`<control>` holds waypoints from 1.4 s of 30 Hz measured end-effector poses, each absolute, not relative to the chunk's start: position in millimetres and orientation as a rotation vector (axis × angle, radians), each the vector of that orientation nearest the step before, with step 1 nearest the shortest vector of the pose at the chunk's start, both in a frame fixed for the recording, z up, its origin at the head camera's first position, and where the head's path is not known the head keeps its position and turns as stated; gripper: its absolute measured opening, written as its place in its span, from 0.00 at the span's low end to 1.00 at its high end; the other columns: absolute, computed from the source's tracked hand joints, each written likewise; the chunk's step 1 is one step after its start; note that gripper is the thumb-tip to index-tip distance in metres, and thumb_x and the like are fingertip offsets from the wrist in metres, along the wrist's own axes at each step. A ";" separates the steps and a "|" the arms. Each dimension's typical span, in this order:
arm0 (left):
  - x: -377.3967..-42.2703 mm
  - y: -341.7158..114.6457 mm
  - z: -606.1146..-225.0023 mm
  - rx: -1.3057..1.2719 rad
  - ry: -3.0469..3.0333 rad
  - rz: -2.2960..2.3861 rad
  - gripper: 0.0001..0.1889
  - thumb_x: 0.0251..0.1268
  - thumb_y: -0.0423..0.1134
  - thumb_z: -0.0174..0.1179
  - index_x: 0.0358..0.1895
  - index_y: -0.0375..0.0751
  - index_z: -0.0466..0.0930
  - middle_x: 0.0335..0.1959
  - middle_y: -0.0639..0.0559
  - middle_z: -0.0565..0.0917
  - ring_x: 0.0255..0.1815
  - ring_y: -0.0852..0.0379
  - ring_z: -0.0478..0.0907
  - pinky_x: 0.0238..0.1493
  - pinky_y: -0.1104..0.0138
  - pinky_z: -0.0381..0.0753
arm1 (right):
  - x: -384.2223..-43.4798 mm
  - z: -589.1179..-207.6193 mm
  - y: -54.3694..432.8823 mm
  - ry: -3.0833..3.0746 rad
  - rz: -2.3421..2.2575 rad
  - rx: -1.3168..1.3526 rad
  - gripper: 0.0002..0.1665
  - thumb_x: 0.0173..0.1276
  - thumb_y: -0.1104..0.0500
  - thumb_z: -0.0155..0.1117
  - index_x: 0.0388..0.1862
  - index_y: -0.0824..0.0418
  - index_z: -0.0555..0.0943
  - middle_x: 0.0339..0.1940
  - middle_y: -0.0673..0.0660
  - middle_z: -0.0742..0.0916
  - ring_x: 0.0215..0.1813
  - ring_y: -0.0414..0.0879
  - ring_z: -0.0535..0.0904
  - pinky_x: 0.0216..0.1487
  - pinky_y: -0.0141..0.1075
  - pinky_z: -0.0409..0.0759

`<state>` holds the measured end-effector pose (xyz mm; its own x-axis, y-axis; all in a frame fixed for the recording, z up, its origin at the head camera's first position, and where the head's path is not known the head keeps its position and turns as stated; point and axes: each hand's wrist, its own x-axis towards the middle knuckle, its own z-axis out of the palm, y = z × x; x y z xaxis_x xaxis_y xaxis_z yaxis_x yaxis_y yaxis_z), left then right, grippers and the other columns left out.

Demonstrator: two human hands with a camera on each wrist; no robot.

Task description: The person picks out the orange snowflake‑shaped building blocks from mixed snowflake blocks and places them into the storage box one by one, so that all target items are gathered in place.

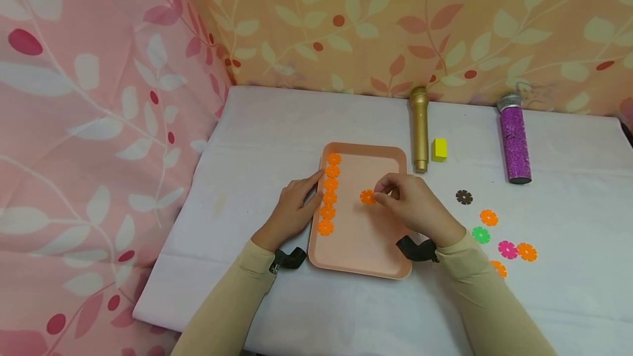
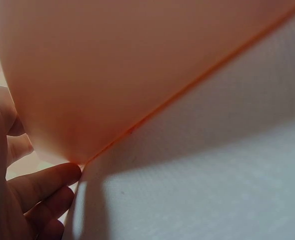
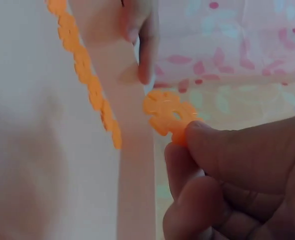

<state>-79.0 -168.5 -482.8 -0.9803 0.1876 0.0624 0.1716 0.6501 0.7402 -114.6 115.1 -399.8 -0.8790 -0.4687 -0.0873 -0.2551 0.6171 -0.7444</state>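
Observation:
My right hand [image 1: 410, 202] pinches an orange notched interlocking disc [image 3: 162, 112] between thumb and fingertips, over the middle of the peach tray [image 1: 363, 251]. Along the tray's left side, several like orange discs [image 1: 330, 198] lie in one column from near the far corner downward. My left hand [image 1: 295, 205] rests at the left rim beside that column, fingers nearly straight. In the left wrist view, its fingertips [image 2: 67, 174] touch the tray's outer side [image 2: 97, 80] close to the white cloth.
Right of the tray lie loose discs: a brown one [image 1: 464, 197], a green one [image 1: 481, 235], a pink one [image 1: 507, 249] and several orange ones [image 1: 527, 252]. Behind them are a gold microphone [image 1: 420, 131], a yellow block [image 1: 439, 150] and a purple glitter microphone [image 1: 515, 142]. Floral curtains [image 1: 316, 26] border the table.

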 end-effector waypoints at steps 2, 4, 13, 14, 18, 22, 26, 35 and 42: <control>-78.9 -168.4 -483.3 0.310 2.835 1.268 0.29 0.83 0.50 0.50 0.83 0.54 0.64 0.76 0.50 0.75 0.74 0.45 0.69 0.73 0.43 0.60 | -113.1 -402.6 111.6 2.552 -1.131 -0.594 0.03 0.71 0.62 0.72 0.39 0.61 0.86 0.30 0.52 0.85 0.29 0.46 0.73 0.30 0.33 0.71; -78.8 -168.4 -483.3 0.313 2.836 1.269 0.29 0.83 0.50 0.50 0.83 0.54 0.64 0.76 0.50 0.75 0.73 0.45 0.69 0.73 0.43 0.61 | -111.7 -405.7 108.1 2.528 -1.145 -0.592 0.03 0.71 0.62 0.72 0.39 0.61 0.86 0.30 0.51 0.85 0.30 0.46 0.74 0.31 0.33 0.72; -77.5 -169.2 -482.1 0.309 2.846 1.260 0.29 0.83 0.50 0.50 0.83 0.56 0.64 0.76 0.50 0.75 0.73 0.45 0.69 0.72 0.44 0.62 | -106.6 -416.8 94.0 2.445 -1.130 -0.617 0.06 0.73 0.65 0.68 0.46 0.64 0.87 0.32 0.52 0.86 0.32 0.44 0.77 0.36 0.33 0.76; -77.5 -169.3 -482.1 0.307 2.845 1.260 0.29 0.83 0.51 0.50 0.83 0.56 0.64 0.76 0.50 0.75 0.73 0.45 0.69 0.71 0.44 0.62 | -105.8 -417.9 93.0 2.449 -1.108 -0.632 0.07 0.73 0.65 0.68 0.47 0.65 0.87 0.33 0.51 0.87 0.33 0.44 0.77 0.38 0.33 0.77; -77.3 -169.5 -482.3 0.308 2.852 1.253 0.29 0.83 0.50 0.50 0.83 0.55 0.64 0.76 0.50 0.75 0.74 0.45 0.69 0.71 0.44 0.63 | -102.7 -421.4 88.9 2.447 -1.034 -0.695 0.07 0.73 0.65 0.68 0.46 0.63 0.90 0.35 0.50 0.88 0.36 0.43 0.79 0.43 0.36 0.79; -77.4 -169.5 -483.0 0.311 2.855 1.251 0.29 0.83 0.50 0.50 0.83 0.55 0.64 0.76 0.50 0.75 0.73 0.45 0.69 0.71 0.45 0.63 | -99.5 -425.3 85.1 2.411 -0.989 -0.694 0.05 0.70 0.65 0.69 0.37 0.59 0.90 0.31 0.48 0.88 0.35 0.42 0.79 0.42 0.36 0.80; -77.6 -169.7 -483.3 0.312 2.854 1.254 0.29 0.83 0.51 0.49 0.82 0.54 0.64 0.76 0.50 0.75 0.74 0.45 0.69 0.71 0.44 0.62 | -96.5 -427.9 80.9 2.365 -0.988 -0.683 0.06 0.66 0.67 0.68 0.32 0.59 0.89 0.28 0.47 0.87 0.33 0.42 0.78 0.39 0.35 0.79; -79.1 -170.3 -483.5 0.319 2.858 1.247 0.29 0.83 0.51 0.49 0.82 0.54 0.65 0.76 0.49 0.75 0.74 0.44 0.69 0.73 0.42 0.62 | -89.5 -430.8 69.7 2.282 -0.963 -0.673 0.07 0.64 0.64 0.74 0.26 0.57 0.89 0.24 0.47 0.84 0.30 0.43 0.76 0.34 0.35 0.77; -78.9 -169.6 -482.8 0.318 2.854 1.247 0.29 0.83 0.51 0.49 0.82 0.53 0.65 0.76 0.50 0.75 0.74 0.45 0.69 0.72 0.43 0.62 | -86.9 -433.2 63.6 2.230 -0.923 -0.685 0.08 0.64 0.65 0.72 0.24 0.57 0.87 0.21 0.48 0.83 0.25 0.43 0.75 0.30 0.35 0.74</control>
